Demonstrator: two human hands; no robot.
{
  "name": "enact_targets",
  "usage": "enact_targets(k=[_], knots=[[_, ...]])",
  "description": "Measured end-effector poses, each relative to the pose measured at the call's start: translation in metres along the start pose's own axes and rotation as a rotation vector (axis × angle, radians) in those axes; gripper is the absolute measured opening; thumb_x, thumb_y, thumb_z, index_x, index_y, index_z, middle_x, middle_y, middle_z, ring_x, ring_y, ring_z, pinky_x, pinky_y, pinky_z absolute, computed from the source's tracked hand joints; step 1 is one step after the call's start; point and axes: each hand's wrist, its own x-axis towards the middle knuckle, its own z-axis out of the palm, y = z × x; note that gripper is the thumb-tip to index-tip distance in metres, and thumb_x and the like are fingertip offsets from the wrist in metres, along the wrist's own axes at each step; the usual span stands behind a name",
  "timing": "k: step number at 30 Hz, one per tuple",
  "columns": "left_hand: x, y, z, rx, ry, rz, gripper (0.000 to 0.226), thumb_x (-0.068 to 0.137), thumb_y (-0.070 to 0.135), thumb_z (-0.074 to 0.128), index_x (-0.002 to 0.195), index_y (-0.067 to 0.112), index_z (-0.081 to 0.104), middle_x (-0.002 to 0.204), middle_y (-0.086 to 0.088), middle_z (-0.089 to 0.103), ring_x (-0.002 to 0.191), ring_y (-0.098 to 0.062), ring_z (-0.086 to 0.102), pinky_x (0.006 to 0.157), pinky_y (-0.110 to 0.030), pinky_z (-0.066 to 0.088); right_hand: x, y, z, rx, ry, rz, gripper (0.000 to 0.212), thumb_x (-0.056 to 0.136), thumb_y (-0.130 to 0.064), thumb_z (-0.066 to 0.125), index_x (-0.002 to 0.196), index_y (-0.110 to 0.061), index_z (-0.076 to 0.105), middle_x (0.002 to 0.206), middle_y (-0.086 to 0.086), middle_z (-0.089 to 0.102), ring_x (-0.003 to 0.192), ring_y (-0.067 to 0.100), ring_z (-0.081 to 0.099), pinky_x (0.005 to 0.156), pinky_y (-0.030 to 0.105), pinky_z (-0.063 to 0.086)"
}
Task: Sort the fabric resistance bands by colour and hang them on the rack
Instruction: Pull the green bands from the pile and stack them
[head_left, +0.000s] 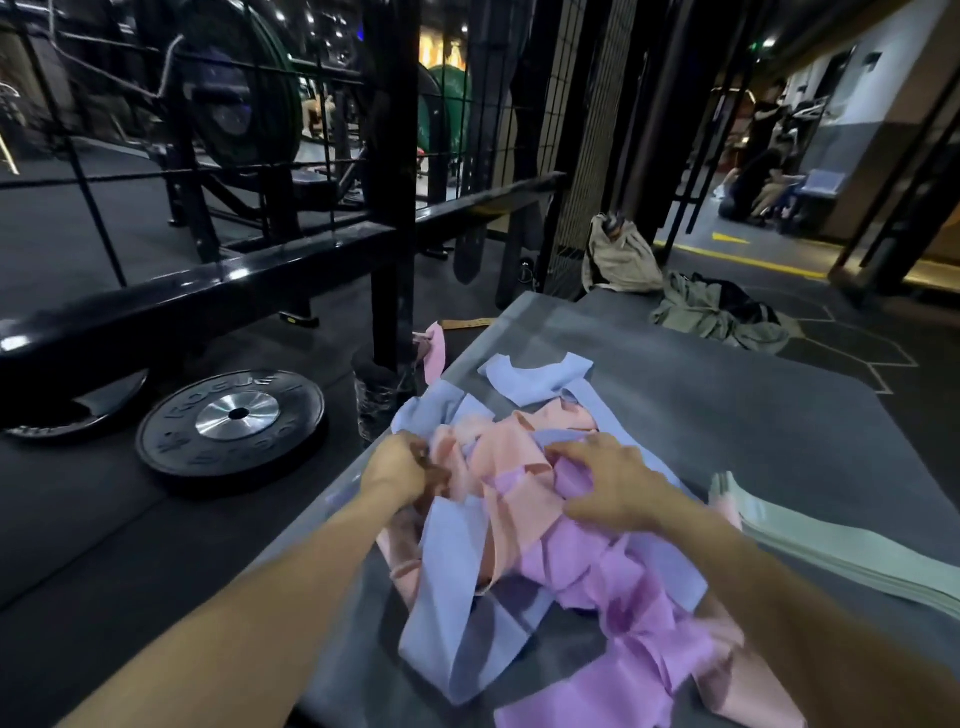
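A tangled heap of fabric bands lies on a grey padded platform (701, 415): light blue bands (452, 551), peach-pink bands (511, 457) and purple bands (618, 587). My left hand (397, 465) grips peach-pink fabric at the heap's left edge. My right hand (613, 480) rests on top of the heap with its fingers spread and curled into purple and blue fabric. A neat stack of pale green bands (831, 545) lies flat to the right of the heap. One pink band (435, 351) hangs off the platform's far left edge.
A black weight plate (231, 421) lies on the floor to the left, beside a black steel rack frame (197, 291). A beige bag (618, 257) and crumpled clothes (722, 314) sit at the platform's far end. People sit far off at the right.
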Motion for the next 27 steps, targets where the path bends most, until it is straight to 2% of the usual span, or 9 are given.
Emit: enact_targets(k=[4,6,11,13,16,18,20,24,27], knots=[[-0.005,0.005,0.005,-0.032,-0.072,0.12,0.016,0.079,0.008,0.064,0.065,0.013,0.059,0.067,-0.003,0.057,0.071,-0.022,0.057,0.063,-0.029,0.047,0.01,-0.02,-0.019,0.122,0.115,0.01,0.06,0.062,-0.051,0.052,0.121,-0.056,0.048,0.146,-0.009,0.029,0.132,0.024,0.025,0.101,0.041,0.025],[-0.013,0.012,0.006,-0.137,-0.07,0.185,0.022,0.081,0.005,0.058,0.064,0.019,0.061,0.065,0.003,0.057,0.073,-0.017,0.056,0.069,-0.029,0.047,0.015,-0.029,-0.015,0.163,0.259,0.025,0.041,0.075,-0.046,0.053,0.116,-0.048,0.056,0.139,-0.007,0.038,0.127,0.023,0.029,0.091,0.037,0.023],[-0.042,0.044,0.006,-0.082,-0.148,0.593,0.023,0.076,0.005,0.052,0.088,0.011,0.07,0.084,0.002,0.063,0.077,-0.011,0.056,0.072,-0.017,0.043,0.025,-0.036,-0.007,0.136,0.404,0.048,0.028,0.09,-0.033,0.047,0.113,-0.027,0.061,0.122,0.0,0.052,0.117,0.026,0.043,0.082,0.035,0.024],[-0.038,0.045,0.0,-0.037,-0.156,0.569,0.021,0.082,0.016,0.052,0.094,0.015,0.07,0.092,0.003,0.061,0.085,-0.014,0.057,0.078,-0.021,0.044,0.024,-0.034,-0.005,0.005,0.404,0.055,0.02,0.089,-0.032,0.046,0.093,-0.023,0.063,0.104,-0.001,0.058,0.108,0.026,0.05,0.079,0.034,0.024],[-0.017,0.027,-0.015,-0.018,-0.088,0.397,0.019,0.087,0.019,0.049,0.075,0.019,0.063,0.08,-0.001,0.06,0.083,-0.021,0.054,0.072,-0.032,0.042,0.021,-0.031,-0.003,-0.233,0.399,0.025,0.026,0.09,-0.037,0.044,0.078,-0.02,0.06,0.092,-0.001,0.059,0.1,0.024,0.052,0.078,0.035,0.021],[-0.006,0.011,-0.02,0.079,0.053,0.3,0.018,0.09,0.013,0.049,0.082,0.018,0.064,0.089,-0.004,0.06,0.094,-0.024,0.052,0.076,-0.031,0.04,0.022,-0.035,-0.004,-0.335,0.423,-0.002,0.029,0.092,-0.039,0.043,0.082,-0.021,0.064,0.093,-0.001,0.06,0.102,0.023,0.048,0.081,0.036,0.02],[-0.001,-0.001,-0.021,0.172,0.163,0.215,0.024,0.09,0.018,0.052,0.112,0.017,0.06,0.119,-0.009,0.052,0.114,-0.029,0.046,0.091,-0.033,0.041,0.029,-0.041,-0.006,-0.367,0.464,-0.028,0.026,0.092,-0.036,0.045,0.086,-0.023,0.066,0.092,-0.002,0.062,0.104,0.022,0.046,0.083,0.036,0.019],[0.013,-0.011,-0.024,0.383,0.113,0.284,0.054,0.084,0.015,0.056,0.135,0.027,0.042,0.141,-0.003,0.03,0.127,-0.029,0.031,0.101,-0.036,0.036,0.054,-0.053,-0.009,-0.188,0.371,-0.106,0.025,0.091,-0.029,0.049,0.112,-0.028,0.063,0.114,-0.001,0.062,0.115,0.024,0.047,0.088,0.037,0.029],[0.032,-0.016,-0.017,0.581,-0.055,0.346,0.052,0.087,0.014,0.05,0.135,0.031,0.041,0.143,-0.001,0.024,0.126,-0.031,0.03,0.102,-0.041,0.038,0.076,-0.058,0.001,0.001,0.258,-0.119,0.03,0.088,-0.026,0.056,0.118,-0.026,0.061,0.119,0.004,0.06,0.114,0.029,0.052,0.093,0.039,0.041]])
